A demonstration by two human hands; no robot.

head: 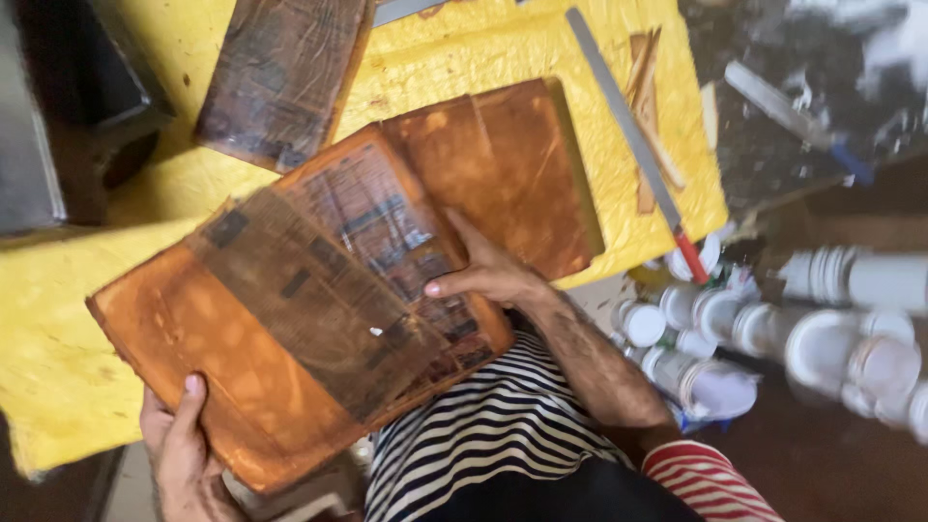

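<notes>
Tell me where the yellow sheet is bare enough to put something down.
The yellow sheet is bare left of the open brown leather cover, and between its upper flap and the metal ruler. It is crowded lower right, where white jars stand packed. Top centre holds a dark board.

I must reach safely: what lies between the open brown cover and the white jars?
In the head view, a long metal ruler lies on the yellow sheet between the cover and the jars.
</notes>
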